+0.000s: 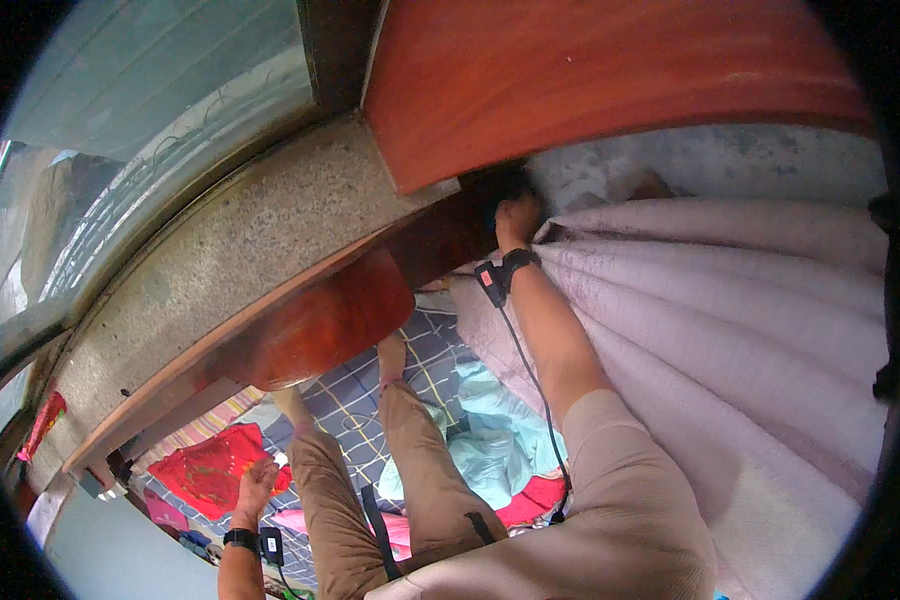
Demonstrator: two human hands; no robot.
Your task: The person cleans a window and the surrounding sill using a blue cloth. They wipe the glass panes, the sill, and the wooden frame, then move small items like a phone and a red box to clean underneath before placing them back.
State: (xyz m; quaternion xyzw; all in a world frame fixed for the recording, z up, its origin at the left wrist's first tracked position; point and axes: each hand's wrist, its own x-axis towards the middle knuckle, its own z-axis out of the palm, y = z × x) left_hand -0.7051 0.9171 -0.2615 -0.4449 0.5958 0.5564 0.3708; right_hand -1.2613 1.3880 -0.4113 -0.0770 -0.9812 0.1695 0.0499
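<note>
My right hand (517, 219) is raised at the gathered corner of a pale pink cloth curtain (645, 300), beside a dark wooden board (450, 240). Folds of the cloth converge near this hand. Its fingers lie in shadow and blur, so I cannot make out a grip. Lower and to the left, my left hand (253, 486) appears in front of a red patterned cloth (210, 465). A small white spot (280, 460) shows at its fingertips; whether it is held is unclear. Both wrists wear black straps with small cabled devices.
I stand barefoot on a bed with a checked blue-grey sheet (352, 442). Light blue fabric (495, 457) lies crumpled by my legs. A stone windowsill (247, 217) and glass window (180, 97) run along the left. A reddish wooden panel (607, 75) spans the top; a rounded one (337, 315) sits below the sill.
</note>
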